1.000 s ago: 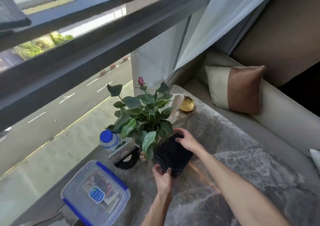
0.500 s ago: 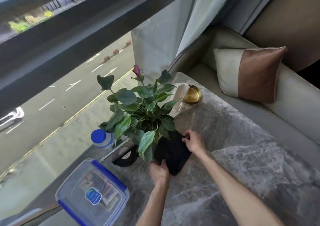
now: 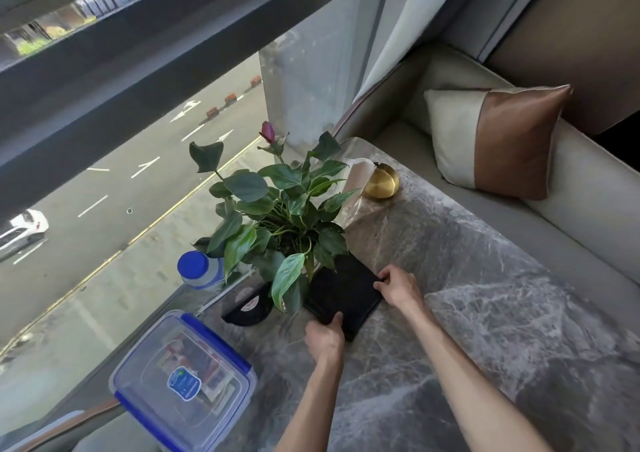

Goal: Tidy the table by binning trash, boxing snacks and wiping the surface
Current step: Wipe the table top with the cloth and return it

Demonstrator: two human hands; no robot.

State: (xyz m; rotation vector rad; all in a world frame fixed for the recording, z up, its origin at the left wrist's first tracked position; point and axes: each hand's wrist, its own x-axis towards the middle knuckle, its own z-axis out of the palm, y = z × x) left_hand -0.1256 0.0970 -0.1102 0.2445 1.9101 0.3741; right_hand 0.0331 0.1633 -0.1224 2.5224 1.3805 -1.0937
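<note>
The marble table lies bare along its sofa-side edge. At the window edge stand the lidded snack box and plant. Beside the plant (partly under its leaves) lies the folded black cloth, with the left hand pinching its near edge and the right hand its far corner.

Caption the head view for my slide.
Both hands, left and right, set folded black cloth on grey marble table beside potted plant.

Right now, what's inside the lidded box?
Through the box's clear lid, some packets show, red and pale, blurred. A blue sticker covers the middle; what lies beneath them is hidden.
</note>
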